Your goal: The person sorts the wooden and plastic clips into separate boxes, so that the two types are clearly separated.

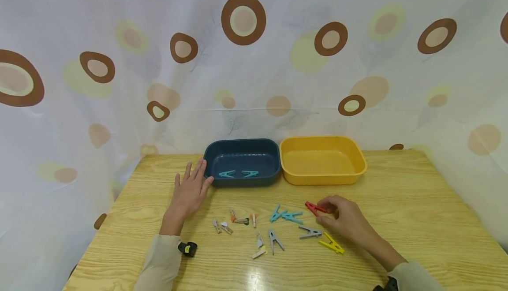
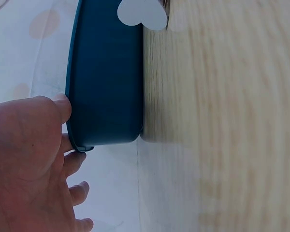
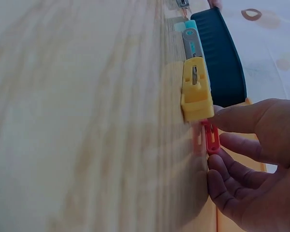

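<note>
Across the surface [image 1: 309, 269], pinching a red clip [image 1: 313, 207] with the right grip [image 1: 347, 218], touching the blue tub [image 1: 242, 182] with a relaxed left grip [image 1: 189, 195], counting just two teal clips [image 1: 250, 173] inside, many left outside!

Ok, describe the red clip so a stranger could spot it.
Find the yellow basin on the table. In front of it, the right hand touches the red clip. Its red colour sets it apart from the turquoise clips, grey clips and yellow clip.
</note>
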A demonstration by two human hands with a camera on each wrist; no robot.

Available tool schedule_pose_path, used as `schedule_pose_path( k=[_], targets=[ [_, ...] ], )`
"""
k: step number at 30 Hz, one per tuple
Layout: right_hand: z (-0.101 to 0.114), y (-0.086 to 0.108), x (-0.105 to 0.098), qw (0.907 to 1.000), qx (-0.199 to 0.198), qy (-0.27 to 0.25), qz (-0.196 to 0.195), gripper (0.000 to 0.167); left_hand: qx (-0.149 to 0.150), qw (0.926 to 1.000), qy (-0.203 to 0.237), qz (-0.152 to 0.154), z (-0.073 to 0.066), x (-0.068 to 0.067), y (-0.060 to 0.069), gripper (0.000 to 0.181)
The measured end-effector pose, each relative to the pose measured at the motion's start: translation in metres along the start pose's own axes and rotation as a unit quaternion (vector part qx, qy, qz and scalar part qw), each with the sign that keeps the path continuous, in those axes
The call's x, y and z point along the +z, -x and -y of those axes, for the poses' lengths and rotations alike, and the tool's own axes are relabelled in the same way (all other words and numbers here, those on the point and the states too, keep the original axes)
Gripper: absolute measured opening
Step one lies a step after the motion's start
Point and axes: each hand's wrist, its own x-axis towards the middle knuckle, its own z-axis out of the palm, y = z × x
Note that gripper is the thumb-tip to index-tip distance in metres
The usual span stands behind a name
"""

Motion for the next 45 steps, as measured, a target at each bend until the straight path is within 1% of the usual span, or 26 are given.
schedule_pose_path(
  k=[13,17,20,31,35,39,43,45],
  targets=[
    [-0.002,0.002,-0.001,0.9999,0.014,-0.003,-0.004,0.026,-0.002,1.0000,-0.003,-0.004,-0.002,-0.002,0.000,0.065],
    [-0.001,0.000,-0.001,0.9999,0.008,-0.009,-0.005,0.024,-0.004,1.0000,-0.004,-0.001,-0.002,-0.002,0.000,0.065],
    [0.003,-0.003,-0.001,0.9998,-0.007,-0.012,-0.015,0.023,-0.003,1.0000,-0.008,-0.002,-0.002,-0.002,0.000,0.065],
    [0.025,-0.026,-0.001,0.9975,-0.042,-0.008,-0.056,0.024,-0.001,1.0000,-0.006,-0.002,-0.002,-0.002,0.000,0.065],
    [0.031,-0.035,0.001,0.9958,-0.058,-0.005,-0.070,0.025,0.006,0.9999,-0.004,-0.008,-0.002,-0.001,-0.001,0.065],
    [0.039,-0.047,0.002,0.9947,-0.066,-0.010,-0.078,0.025,0.010,0.9999,-0.006,-0.009,-0.001,0.000,-0.004,0.065],
    [0.046,-0.062,0.003,0.9942,-0.071,-0.013,-0.080,0.026,0.003,1.0000,-0.005,-0.004,0.000,0.000,-0.003,0.066],
    [0.050,-0.071,0.006,0.9945,-0.072,-0.014,-0.074,0.027,0.000,1.0000,-0.004,-0.005,0.000,0.000,-0.001,0.065]
  ],
)
